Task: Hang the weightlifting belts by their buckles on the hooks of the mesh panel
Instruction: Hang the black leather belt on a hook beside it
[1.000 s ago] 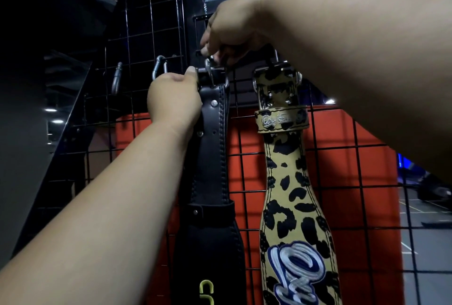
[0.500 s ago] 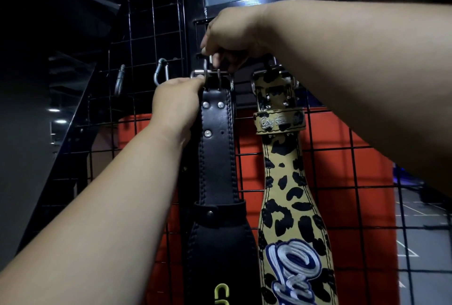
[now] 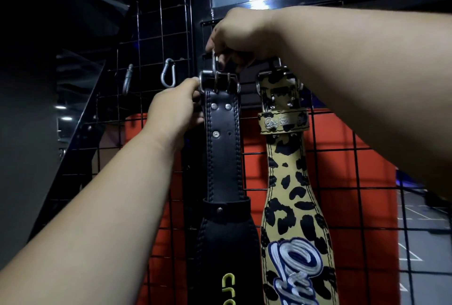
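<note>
Since the earlier frame the black belt [image 3: 223, 148] has risen, its buckle [image 3: 219, 81] now just under the hook [image 3: 215, 60]. Raised right hand [image 3: 241, 36] pinches that hook on the mesh panel [image 3: 367, 182]; left hand [image 3: 176, 111] grips the belt's edge at the buckle. Leopard belt [image 3: 291, 182] hangs just beside; two carabiners [image 3: 168, 76] hang free leftward. Right fingertips are hidden, and both belts' bottoms are cut off.

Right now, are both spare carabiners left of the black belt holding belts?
No. Both carabiners left of the black belt hang bare on the mesh panel.
</note>
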